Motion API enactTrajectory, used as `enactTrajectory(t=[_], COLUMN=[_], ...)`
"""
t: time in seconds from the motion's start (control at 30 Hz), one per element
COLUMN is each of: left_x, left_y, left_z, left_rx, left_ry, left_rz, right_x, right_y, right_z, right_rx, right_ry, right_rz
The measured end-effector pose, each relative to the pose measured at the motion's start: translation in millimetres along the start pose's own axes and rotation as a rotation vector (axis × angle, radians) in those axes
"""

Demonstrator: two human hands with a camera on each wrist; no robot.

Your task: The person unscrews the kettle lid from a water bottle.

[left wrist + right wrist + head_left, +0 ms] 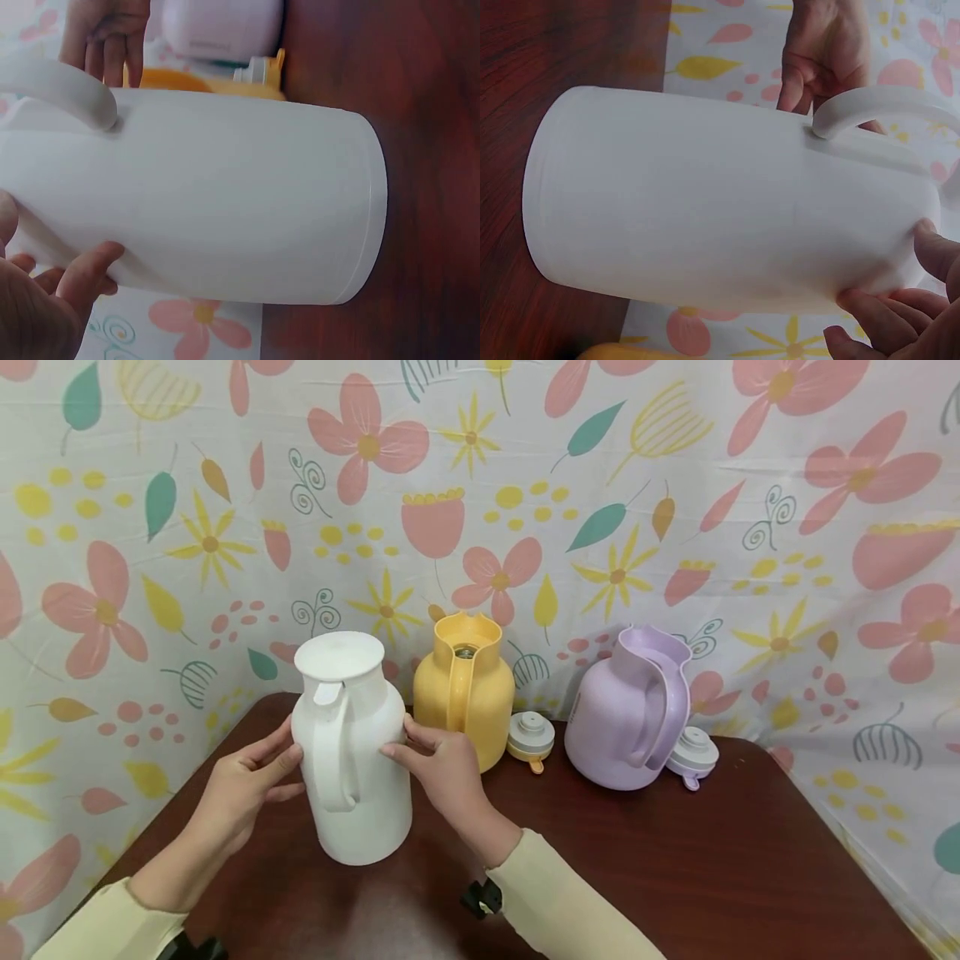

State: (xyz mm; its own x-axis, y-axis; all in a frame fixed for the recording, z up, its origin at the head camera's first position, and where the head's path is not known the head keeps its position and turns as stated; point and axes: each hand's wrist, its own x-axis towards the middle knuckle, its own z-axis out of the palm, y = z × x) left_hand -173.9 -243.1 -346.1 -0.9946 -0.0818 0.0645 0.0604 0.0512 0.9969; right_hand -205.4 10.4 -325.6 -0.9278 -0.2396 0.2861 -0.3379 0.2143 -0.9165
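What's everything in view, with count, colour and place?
white jug: 1, white, front left
yellow jug: 1, yellow, right of white jug
yellow-rimmed stopper: 1, grey-yellow, beside yellow jug
purple jug: 1, purple, right of yellow jug
purple-rimmed stopper: 1, grey-purple, beside purple jug
table: 1, brown, beneath jugs
floral backdrop: 1, multicoloured, behind table
sleeves: 2, cream, on forearms
wrist gear: 2, black, near sleeves
left hand: 1, bare, on white jug
right hand: 1, bare, on white jug

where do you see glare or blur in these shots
Head view: a pale sheen on the table below the white jug; left wrist view: yellow jug and purple jug behind look soft; right wrist view: the yellow jug's sliver looks soft too.
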Motion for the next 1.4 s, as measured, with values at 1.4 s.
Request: enactTrajectory(t=[1.4], left_x=[-41.1], left_y=[3.2], left_z=[89.4], left_rx=[0.087], left_ry=[-0.006], left_rz=[0.116], right_x=[-69.2], right_y=[22], right_z=[-72], right_rx=[-0.113], right_ry=[0.261], right_rz=[0.010])
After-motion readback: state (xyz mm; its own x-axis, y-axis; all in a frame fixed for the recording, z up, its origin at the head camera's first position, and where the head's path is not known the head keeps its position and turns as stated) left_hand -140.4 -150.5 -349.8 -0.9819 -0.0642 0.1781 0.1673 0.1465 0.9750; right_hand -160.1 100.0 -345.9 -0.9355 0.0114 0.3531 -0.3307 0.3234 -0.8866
